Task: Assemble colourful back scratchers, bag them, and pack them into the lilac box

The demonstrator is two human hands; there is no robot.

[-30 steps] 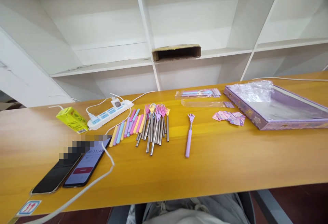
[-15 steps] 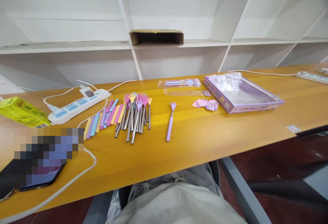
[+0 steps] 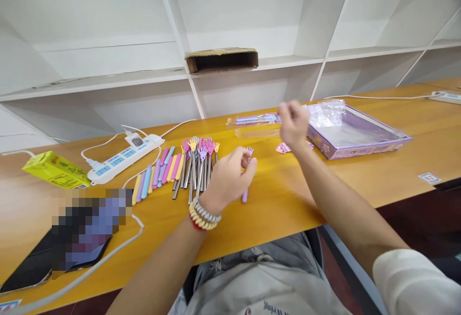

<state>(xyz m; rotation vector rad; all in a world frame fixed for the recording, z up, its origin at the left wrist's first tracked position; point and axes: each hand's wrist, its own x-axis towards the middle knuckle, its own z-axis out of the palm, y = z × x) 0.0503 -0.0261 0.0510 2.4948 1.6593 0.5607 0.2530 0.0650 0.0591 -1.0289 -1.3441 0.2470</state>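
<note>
My left hand [image 3: 233, 175], with beaded bands at the wrist, hovers over a purple back scratcher [image 3: 245, 196]. Its fingers are loosely curled, the thumb stands apart, and no hold shows. The scratcher's claw head and handle end peek out around the hand. My right hand [image 3: 294, 124] is blurred, fingers bent, above the small pink cards [image 3: 283, 148] and beside the clear plastic sleeve [image 3: 257, 133]. Whether it holds anything I cannot tell. Left of my hands lie several metal scratcher rods [image 3: 192, 171] with coloured claw heads, alongside several pastel handles [image 3: 155, 173].
A purple box [image 3: 367, 151] with crumpled plastic stands at the right. Packaged scratchers [image 3: 252, 119] lie at the back. A power strip [image 3: 124, 157], a yellow carton [image 3: 55, 170], a phone [image 3: 90, 252] and a white cable [image 3: 108, 252] occupy the left. Shelving [image 3: 241, 89] rises behind.
Both my hands have come into view over the table, the left above the purple back scratcher, the right near the cards. The view has shifted slightly; the table items appear unmoved.
</note>
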